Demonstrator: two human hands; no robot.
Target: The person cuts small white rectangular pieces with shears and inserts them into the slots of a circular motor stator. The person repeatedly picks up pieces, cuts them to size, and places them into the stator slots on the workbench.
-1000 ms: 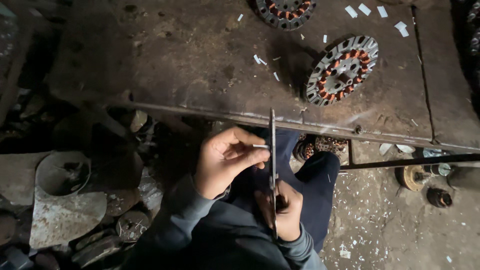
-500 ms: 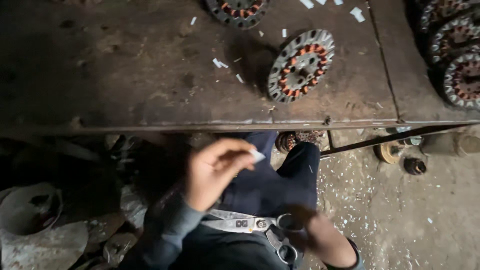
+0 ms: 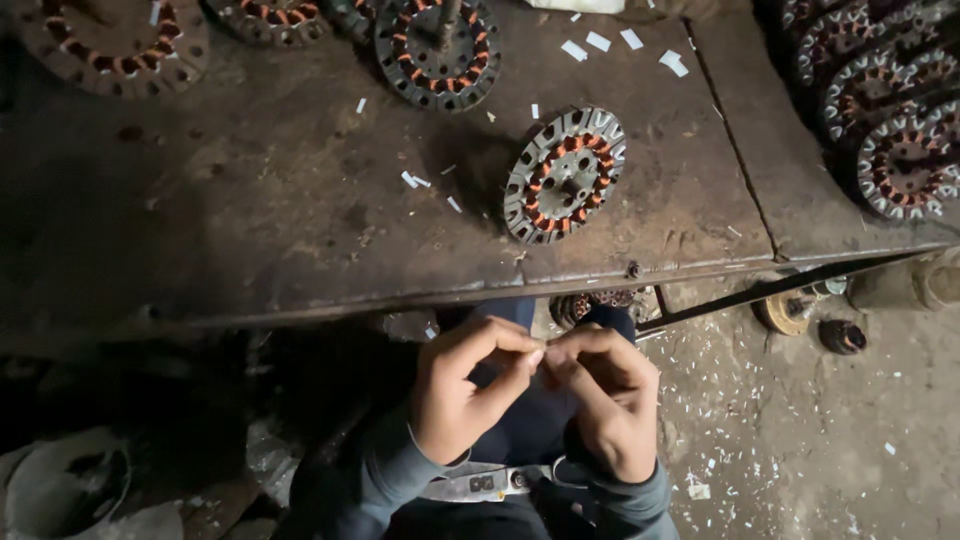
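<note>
Paper strip (image 3: 541, 357) pinched between left hand (image 3: 462, 390) and right hand (image 3: 606, 398); scissors (image 3: 480, 482) on lap

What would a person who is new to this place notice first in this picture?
The left hand and right hand meet fingertip to fingertip over the lap, pinching something too small to tell. On the dark metal workbench above them, a round motor stator with copper windings leans tilted near the edge, white paper scraps scattered about. A pair of scissors lies on the lap under the wrists.
</note>
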